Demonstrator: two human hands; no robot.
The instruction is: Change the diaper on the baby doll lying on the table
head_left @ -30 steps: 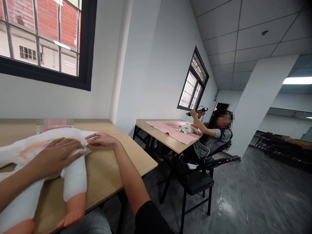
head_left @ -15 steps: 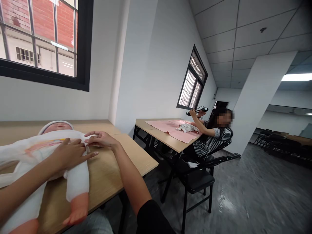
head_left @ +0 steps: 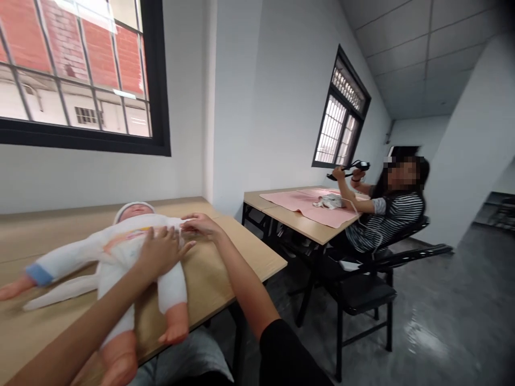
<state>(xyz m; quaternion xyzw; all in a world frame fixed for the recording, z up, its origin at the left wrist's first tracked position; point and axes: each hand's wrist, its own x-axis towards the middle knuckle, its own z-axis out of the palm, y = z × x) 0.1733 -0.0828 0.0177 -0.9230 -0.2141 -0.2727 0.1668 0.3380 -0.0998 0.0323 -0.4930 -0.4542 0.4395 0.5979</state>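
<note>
Baby doll (head_left: 116, 254): one, face up on the table (head_left: 221, 260), feet towards you at the near edge, presumably so its front lies within your reach. Dressed in a white garment (head_left: 86, 249) with a coloured print on the chest; pale cap (head_left: 120, 211) on the head; blue cuff (head_left: 39, 274) at one wrist.

Left hand (head_left: 163, 249): yours, laid over the doll's side, fingers extended, clutching nothing; probably there to steady body and cloth.

Right hand (head_left: 201, 225): yours, fingers curled at the garment's edge by the doll's shoulder, likely working there because the left bears down; whether they pinch the cloth, you cannot tell.

White cloth strip (head_left: 64, 292): one, loose on the table beside the doll.

Outward: black folding chair (head_left: 366, 295); second table (head_left: 309, 228) under pink cloth (head_left: 289, 206); seated co-worker (head_left: 396, 222) raising a dark device (head_left: 362, 165).

Changes from half a second ago: your view has swung left, bringing the blue cuff and the doll's far hand into frame; both your hands keep their places.
</note>
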